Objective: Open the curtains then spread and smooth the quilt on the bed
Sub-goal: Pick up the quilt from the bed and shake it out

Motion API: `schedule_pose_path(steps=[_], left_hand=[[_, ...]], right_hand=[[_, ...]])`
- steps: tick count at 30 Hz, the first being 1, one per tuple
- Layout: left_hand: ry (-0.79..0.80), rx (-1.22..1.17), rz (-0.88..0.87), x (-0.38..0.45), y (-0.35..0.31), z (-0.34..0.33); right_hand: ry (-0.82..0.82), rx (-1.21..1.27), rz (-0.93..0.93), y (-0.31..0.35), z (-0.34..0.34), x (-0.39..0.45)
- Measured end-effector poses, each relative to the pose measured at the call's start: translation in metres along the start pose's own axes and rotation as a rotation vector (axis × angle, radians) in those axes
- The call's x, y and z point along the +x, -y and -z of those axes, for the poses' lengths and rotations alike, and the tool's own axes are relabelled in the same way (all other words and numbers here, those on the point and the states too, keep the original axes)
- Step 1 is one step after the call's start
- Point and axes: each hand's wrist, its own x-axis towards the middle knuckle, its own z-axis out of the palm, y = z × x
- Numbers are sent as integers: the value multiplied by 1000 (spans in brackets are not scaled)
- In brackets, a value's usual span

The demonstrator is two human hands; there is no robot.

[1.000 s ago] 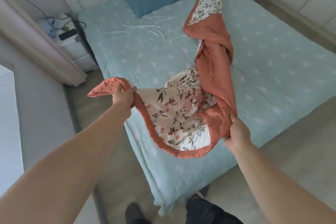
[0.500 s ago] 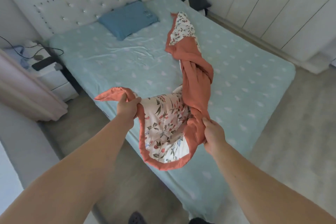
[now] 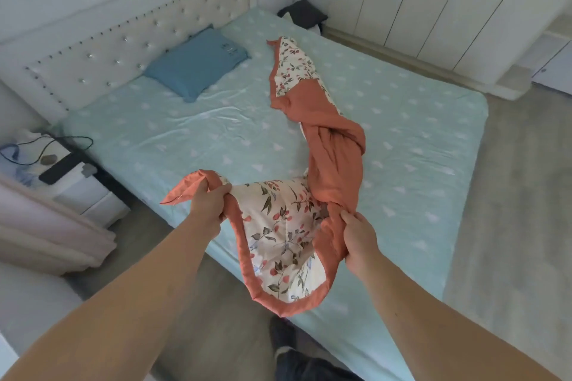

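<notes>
A quilt [image 3: 334, 148], floral on one side and terracotta on the other, lies twisted in a long rope across the bed [image 3: 185, 133], which has a pale blue sheet. Its near end hangs off the bed's side edge between my hands. My left hand [image 3: 209, 204] grips one terracotta corner. My right hand [image 3: 356, 235] grips the bunched edge about an arm's width to the right. The quilt's far end rests flat near the pillow [image 3: 198, 63]. A pale pink curtain [image 3: 46, 235] hangs gathered at the left edge.
A tufted white headboard [image 3: 123, 46] backs the bed. A white nightstand [image 3: 71, 182] with cables and a dark device stands at the left. White wardrobe panels [image 3: 433, 3] line the far right. A dark object [image 3: 303, 14] sits at the bed's far corner. My feet stand on grey floor [image 3: 520, 195].
The view has swung right and up, showing more of the wardrobe and the bed's foot. My two hands have come closer together, still gripping the quilt's near end.
</notes>
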Motion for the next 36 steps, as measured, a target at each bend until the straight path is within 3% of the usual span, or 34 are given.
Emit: schedule_pose_path(steps=[5, 10, 13, 18, 21, 22, 25, 29, 36], left_hand=[[3, 13, 61, 76, -50, 5], [29, 66, 111, 156, -135, -2], [45, 47, 70, 195, -202, -16], [83, -135, -88, 234, -335, -6], [132, -250, -191, 249, -382, 29], [138, -248, -212, 258, -386, 43], [32, -151, -163, 290, -359, 83], [-88, 129, 149, 330, -285, 145], [228, 287, 454, 306, -156, 142]], right_hand=[[19, 50, -32, 11, -94, 44], [87, 184, -30, 68, -187, 79], [131, 201, 36, 120, -238, 89], [277, 451, 111, 218, -309, 58], [306, 523, 109, 229, -327, 50], [300, 539, 100, 219, -333, 48], [80, 508, 80, 159, -335, 61], [-136, 340, -97, 48, -356, 77], [-126, 103, -237, -45, -390, 84]])
